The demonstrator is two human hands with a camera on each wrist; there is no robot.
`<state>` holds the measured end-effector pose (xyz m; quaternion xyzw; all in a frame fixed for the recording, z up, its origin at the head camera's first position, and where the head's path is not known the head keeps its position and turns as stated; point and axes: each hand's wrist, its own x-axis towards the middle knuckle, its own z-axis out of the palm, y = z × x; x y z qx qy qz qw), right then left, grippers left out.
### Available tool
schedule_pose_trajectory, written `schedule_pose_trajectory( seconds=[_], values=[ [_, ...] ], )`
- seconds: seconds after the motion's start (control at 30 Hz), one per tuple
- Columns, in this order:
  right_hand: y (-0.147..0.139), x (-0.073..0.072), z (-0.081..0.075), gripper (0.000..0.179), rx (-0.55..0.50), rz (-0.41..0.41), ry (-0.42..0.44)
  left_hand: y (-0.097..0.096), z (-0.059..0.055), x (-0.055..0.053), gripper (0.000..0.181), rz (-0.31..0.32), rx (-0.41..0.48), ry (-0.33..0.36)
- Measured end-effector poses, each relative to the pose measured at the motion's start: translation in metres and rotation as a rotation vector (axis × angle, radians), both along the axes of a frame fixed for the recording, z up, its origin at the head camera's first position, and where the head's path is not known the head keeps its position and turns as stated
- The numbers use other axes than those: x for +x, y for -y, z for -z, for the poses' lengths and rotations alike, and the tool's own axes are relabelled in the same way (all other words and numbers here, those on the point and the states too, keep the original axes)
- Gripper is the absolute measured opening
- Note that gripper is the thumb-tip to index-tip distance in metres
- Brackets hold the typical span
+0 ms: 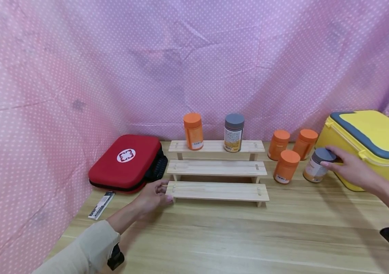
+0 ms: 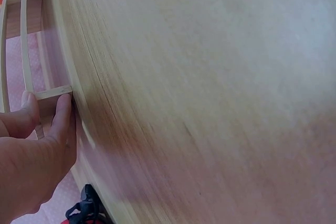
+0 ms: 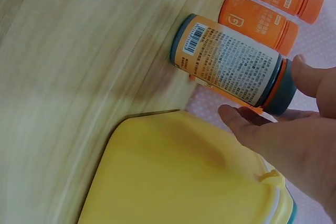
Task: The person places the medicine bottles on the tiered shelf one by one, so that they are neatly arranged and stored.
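At the right of the table, my right hand [image 1: 353, 167] holds a grey-lidded pill bottle [image 1: 315, 167] by its cap, thumb on one side and fingers on the other. Its printed label [image 3: 228, 59] faces the right wrist camera. My left hand [image 1: 151, 197] pinches the left end of the lowest step of a three-step wooden shelf [image 1: 215, 190]; the thumb and a finger lie along its end support [image 2: 55, 93] in the left wrist view. On the top step stand an orange bottle [image 1: 193, 133] and another grey-lidded bottle [image 1: 233, 135].
Three orange bottles [image 1: 286, 167] stand between the shelf and a yellow box [image 1: 358, 163] with a grey-trimmed lid. Left of the shelf lies a red first-aid case [image 1: 126, 161], with a small white-and-black packet [image 1: 101, 205] in front. A pink dotted cloth [image 1: 194, 68] hangs behind the table.
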<state>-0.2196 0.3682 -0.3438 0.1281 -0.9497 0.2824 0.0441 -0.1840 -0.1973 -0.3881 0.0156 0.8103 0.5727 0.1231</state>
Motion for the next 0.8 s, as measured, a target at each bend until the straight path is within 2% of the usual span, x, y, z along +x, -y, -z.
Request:
schedule_pose_trajectory(
  seconds=[0.3, 0.63, 0.8],
  values=[
    [0.001, -0.003, 0.01, 0.052, -0.026, 0.049, -0.043, 0.0, 0.001, 0.0, 0.057, -0.023, -0.014, 0.006],
    [0.005, 0.0, 0.012, 0.052, -0.045, 0.076, -0.041, 0.0, 0.003, 0.0, 0.058, -0.034, -0.009, 0.001],
    [0.005, 0.004, 0.012, 0.047, -0.071, 0.069, -0.111, 0.0, 0.002, 0.0, 0.058, -0.029, -0.018, 0.003]
  ],
)
